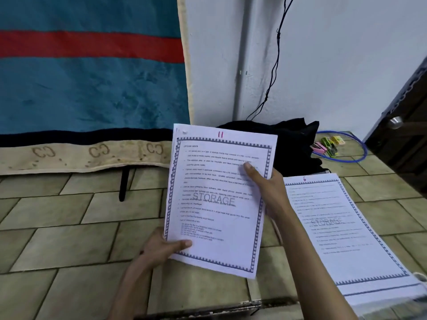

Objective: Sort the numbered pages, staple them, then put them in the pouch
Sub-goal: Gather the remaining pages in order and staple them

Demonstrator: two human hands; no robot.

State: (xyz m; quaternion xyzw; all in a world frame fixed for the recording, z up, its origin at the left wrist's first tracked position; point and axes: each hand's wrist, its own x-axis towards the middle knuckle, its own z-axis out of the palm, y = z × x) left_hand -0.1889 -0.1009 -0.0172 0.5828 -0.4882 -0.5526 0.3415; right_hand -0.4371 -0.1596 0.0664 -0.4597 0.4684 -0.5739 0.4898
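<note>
The person holds a thin sheaf of printed pages (217,199) up over the tiled floor (69,227), the top sheet marked 11 in red. The left hand (161,248) pinches the sheaf's lower corner at about seven o'clock, thumb laid across the front; the right hand (265,183) grips the edge at three o'clock, thumb pressed on the text and fingers hidden behind. A second pile of pages (346,232), topped by the sheet marked 6, lies flat on the floor at four o'clock from the held sheaf, well apart from it.

Paper like this is light and limp (it already bows a little between the two grips), and loose sheets will likely slide on each other, so holding opposite edges as now looks sensible; a pinch at one corner alone would probably let them fan or droop.

At two o'clock a dark bag or cloth (288,144) sits by the wall, with small coloured staplers or clips (328,146) beside it inside a blue cable loop (362,153); I cannot tell which they are.
</note>
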